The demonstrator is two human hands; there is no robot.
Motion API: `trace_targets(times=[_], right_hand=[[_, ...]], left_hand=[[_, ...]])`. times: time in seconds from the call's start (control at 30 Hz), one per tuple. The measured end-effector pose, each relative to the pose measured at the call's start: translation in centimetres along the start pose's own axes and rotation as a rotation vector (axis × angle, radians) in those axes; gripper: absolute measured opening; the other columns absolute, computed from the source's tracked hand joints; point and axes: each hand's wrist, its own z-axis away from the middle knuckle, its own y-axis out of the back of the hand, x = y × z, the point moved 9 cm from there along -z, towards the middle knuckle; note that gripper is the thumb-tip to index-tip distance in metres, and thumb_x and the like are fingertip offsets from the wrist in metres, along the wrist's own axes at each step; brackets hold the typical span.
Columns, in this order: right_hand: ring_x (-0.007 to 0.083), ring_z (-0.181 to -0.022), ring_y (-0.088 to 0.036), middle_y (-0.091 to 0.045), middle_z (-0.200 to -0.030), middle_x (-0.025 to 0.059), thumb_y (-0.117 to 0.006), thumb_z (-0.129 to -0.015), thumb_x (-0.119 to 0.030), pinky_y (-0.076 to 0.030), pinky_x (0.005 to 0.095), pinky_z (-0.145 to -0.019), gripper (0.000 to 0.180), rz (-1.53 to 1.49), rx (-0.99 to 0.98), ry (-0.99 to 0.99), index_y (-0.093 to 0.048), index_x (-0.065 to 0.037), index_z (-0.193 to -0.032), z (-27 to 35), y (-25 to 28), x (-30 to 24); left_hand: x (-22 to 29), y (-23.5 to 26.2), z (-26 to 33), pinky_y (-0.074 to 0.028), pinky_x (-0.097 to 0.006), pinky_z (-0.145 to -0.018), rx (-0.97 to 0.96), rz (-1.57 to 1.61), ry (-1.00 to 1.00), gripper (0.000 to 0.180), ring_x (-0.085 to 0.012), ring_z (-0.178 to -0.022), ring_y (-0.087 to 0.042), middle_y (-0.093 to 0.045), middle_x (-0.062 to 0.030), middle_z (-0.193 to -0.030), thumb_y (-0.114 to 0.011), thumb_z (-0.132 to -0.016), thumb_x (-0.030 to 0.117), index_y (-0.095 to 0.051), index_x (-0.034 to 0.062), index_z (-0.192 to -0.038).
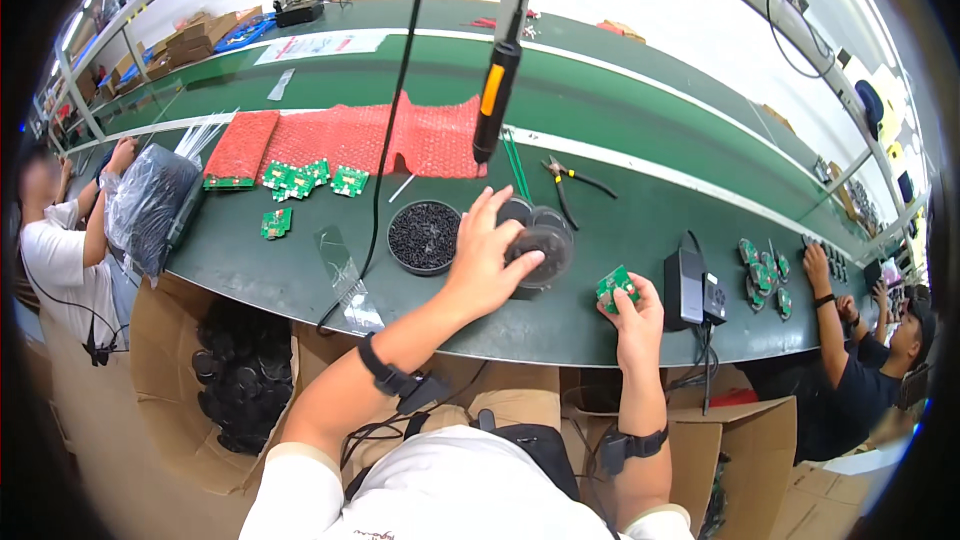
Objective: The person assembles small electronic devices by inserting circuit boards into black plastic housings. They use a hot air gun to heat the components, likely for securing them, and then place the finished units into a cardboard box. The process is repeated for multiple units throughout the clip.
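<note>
**Left hand in the clear dish, right hand holding a green board**

The left hand (487, 258) reaches forward over the green bench (600, 210), fingers spread and curled down onto a small clear plastic dish (545, 245); fingertips rest on its rim and inside it, but whether they pinch anything cannot be told. The right hand (632, 312) sits nearer the bench's front edge, just right of the dish and slightly closer to the body, pinching a small green circuit board (617, 287) between thumb and fingers, the board tilted up toward the dish. Dish and board are near each other but apart, the left hand being the nearer to the dish.

Just left of the dish stands a round black tray of small dark parts (424, 236). A hanging screwdriver (494, 100) dangles above and behind the hands. Pliers (572, 178) lie behind the dish, a black power adapter (690, 288) stands just right of the right hand, and more green boards (305, 180) lie well off to the left by a red bubble sheet (380, 138). Open bench remains between the tray and the front edge.
</note>
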Motion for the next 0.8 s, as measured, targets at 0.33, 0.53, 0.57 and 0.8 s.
trace_targets(times=[0.33,0.53,0.57,0.8], right_hand=[[0.0149,-0.096,-0.07,-0.069,-0.112,0.0106,-0.066,-0.097,0.002,-0.061,0.0274,-0.07,0.031,0.04,-0.311,-0.105,-0.052,0.001,-0.125,4.3,-7.8,-0.4],[0.0141,-0.096,-0.069,-0.069,-0.11,0.0102,-0.065,-0.097,0.001,-0.062,0.0286,-0.075,0.03,0.079,-0.325,-0.128,-0.055,0.001,-0.125,4.5,-9.1,-0.2],[0.0138,-0.095,-0.069,-0.069,-0.109,0.0101,-0.066,-0.097,0.001,-0.061,0.0285,-0.074,0.03,0.099,-0.325,-0.127,-0.055,0.001,-0.125,4.5,-9.3,-0.2],[0.012,-0.091,-0.068,-0.07,-0.103,0.0088,-0.068,-0.095,0.003,-0.059,0.0265,-0.072,0.032,0.112,-0.355,-0.121,-0.057,0.001,-0.125,4.7,-10.1,0.5]], left_hand=[[-1.2,3.8,7.2,-0.054,-0.043,-0.087,-0.439,-0.024,0.294,0.078,-0.0359,-0.096,-0.067,-0.065,-0.0177,-0.104,-0.089,-0.077,0.026,-0.05,-0.0015,-0.139],[0.9,4.8,8.8,-0.056,-0.044,-0.085,-0.576,-0.383,0.341,0.103,-0.0363,-0.102,-0.066,-0.055,-0.0179,-0.116,-0.092,-0.067,0.042,-0.046,-0.0092,-0.143],[1.1,4.5,8.8,-0.056,-0.044,-0.085,-0.589,-0.376,0.377,0.104,-0.0362,-0.101,-0.066,-0.054,-0.0182,-0.118,-0.092,-0.066,0.044,-0.047,-0.0099,-0.142],[1.7,4.1,9.9,-0.057,-0.042,-0.085,-0.534,-0.203,0.341,0.102,-0.0379,-0.095,-0.067,-0.053,-0.0194,-0.122,-0.094,-0.063,0.04,-0.049,-0.0091,-0.141]])
